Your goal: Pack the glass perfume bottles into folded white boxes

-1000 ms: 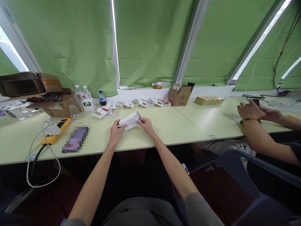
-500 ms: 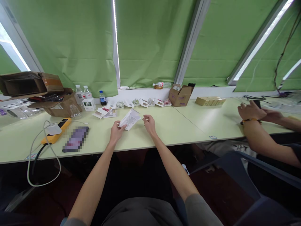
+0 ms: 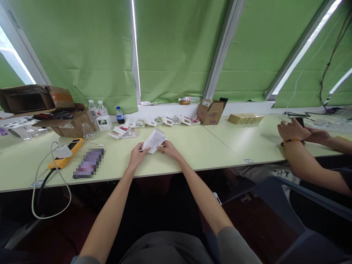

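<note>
Between my two hands is a small white paper box (image 3: 154, 141) with printed text on its near face, tilted above the table. My left hand (image 3: 136, 156) grips its left lower side with the thumb on the front. On the right side, my right hand (image 3: 169, 149) has its fingers closed on the box's edge. Just behind lies an opened white box (image 3: 123, 132) with red print and a small clear item. Farther back stands a row of opened small white boxes (image 3: 163, 121) with greenish, clear and pink contents.
Left on the table are a phone (image 3: 88, 163), a yellow power strip (image 3: 67, 154) with a white cable, and cardboard boxes (image 3: 66, 123). A blue-capped bottle (image 3: 120, 115), an open carton (image 3: 211, 112) and yellowish boxes (image 3: 245, 118) stand at the back. At right, a co-worker's hands (image 3: 294, 132) hold something dark.
My right hand has moved left and closed on the box's right side; before, it was apart from it. The box has shifted slightly right in my left hand.
</note>
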A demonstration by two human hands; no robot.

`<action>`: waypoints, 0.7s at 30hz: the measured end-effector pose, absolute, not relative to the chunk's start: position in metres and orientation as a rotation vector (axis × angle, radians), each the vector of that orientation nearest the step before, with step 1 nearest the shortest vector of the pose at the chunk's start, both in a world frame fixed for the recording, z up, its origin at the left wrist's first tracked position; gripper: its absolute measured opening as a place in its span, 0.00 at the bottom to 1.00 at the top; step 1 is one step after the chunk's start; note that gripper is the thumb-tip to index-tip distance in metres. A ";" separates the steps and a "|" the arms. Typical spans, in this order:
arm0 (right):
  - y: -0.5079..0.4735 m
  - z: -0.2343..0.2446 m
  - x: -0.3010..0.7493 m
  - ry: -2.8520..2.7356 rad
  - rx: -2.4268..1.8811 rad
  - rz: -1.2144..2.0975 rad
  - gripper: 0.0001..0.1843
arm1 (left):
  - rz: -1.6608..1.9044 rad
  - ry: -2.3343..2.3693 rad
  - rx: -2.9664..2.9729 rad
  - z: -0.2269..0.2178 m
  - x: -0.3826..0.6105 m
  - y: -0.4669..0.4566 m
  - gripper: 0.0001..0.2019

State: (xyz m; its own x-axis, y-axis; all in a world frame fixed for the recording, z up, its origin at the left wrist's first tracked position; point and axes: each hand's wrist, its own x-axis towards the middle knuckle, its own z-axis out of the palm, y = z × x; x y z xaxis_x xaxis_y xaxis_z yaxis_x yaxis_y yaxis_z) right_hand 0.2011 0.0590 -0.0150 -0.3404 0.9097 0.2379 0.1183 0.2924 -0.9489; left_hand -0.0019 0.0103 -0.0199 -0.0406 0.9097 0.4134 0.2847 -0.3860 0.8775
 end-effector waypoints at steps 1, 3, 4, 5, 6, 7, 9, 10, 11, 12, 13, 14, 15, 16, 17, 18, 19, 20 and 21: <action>0.059 -0.015 0.201 -1.686 -0.938 1.149 0.22 | 1.450 1.265 1.693 -0.020 -0.002 0.010 0.19; 0.058 -0.015 0.201 -1.683 -0.931 1.162 0.23 | 1.434 1.281 1.705 -0.021 -0.002 0.011 0.19; 0.058 -0.014 0.201 -1.682 -0.929 1.168 0.23 | 1.418 1.297 1.707 -0.022 -0.003 0.012 0.19; 0.057 -0.014 0.201 -1.684 -0.926 1.174 0.23 | 1.399 1.314 1.706 -0.023 -0.003 0.013 0.19; 0.057 -0.013 0.202 -1.687 -0.921 1.182 0.23 | 1.378 1.325 1.704 -0.024 -0.003 0.013 0.19; 0.057 -0.013 0.202 -1.688 -0.914 1.189 0.24 | 1.360 1.327 1.703 -0.024 -0.003 0.014 0.18; 0.056 -0.013 0.202 -1.685 -0.902 1.192 0.24 | 1.340 1.315 1.702 -0.025 -0.003 0.014 0.18; 0.056 -0.013 0.202 -1.685 -0.901 1.191 0.24 | 1.335 1.308 1.702 -0.025 -0.003 0.014 0.18; 0.056 -0.013 0.202 -1.684 -0.905 1.190 0.24 | 1.332 1.302 1.700 -0.025 -0.002 0.014 0.19; 0.057 -0.013 0.202 -1.683 -0.912 1.189 0.24 | 1.331 1.299 1.696 -0.025 -0.002 0.013 0.19; 0.057 -0.013 0.201 -1.684 -0.918 1.189 0.24 | 1.329 1.296 1.693 -0.024 -0.002 0.013 0.19; 0.057 -0.014 0.201 -1.688 -0.921 1.190 0.23 | 1.326 1.291 1.691 -0.024 -0.002 0.012 0.19; 0.057 -0.014 0.201 -1.691 -0.921 1.191 0.24 | 1.323 1.285 1.691 -0.024 -0.002 0.012 0.19; 0.058 -0.015 0.201 -1.696 -0.918 1.190 0.24 | 1.321 1.278 1.693 -0.023 -0.001 0.012 0.19; 0.058 -0.016 0.202 -1.702 -0.914 1.187 0.24 | 1.322 1.274 1.696 -0.023 -0.001 0.012 0.19; 0.059 -0.016 0.202 -1.707 -0.911 1.180 0.24 | 1.324 1.270 1.698 -0.023 0.000 0.011 0.20; 0.059 -0.017 0.202 -1.710 -0.913 1.169 0.24 | 1.331 1.269 1.697 -0.022 0.000 0.011 0.20; 0.059 -0.018 0.202 -1.711 -0.918 1.156 0.23 | 1.341 1.270 1.694 -0.021 0.001 0.011 0.21; 0.060 -0.018 0.202 -1.711 -0.923 1.144 0.23 | 1.355 1.273 1.690 -0.020 0.002 0.010 0.22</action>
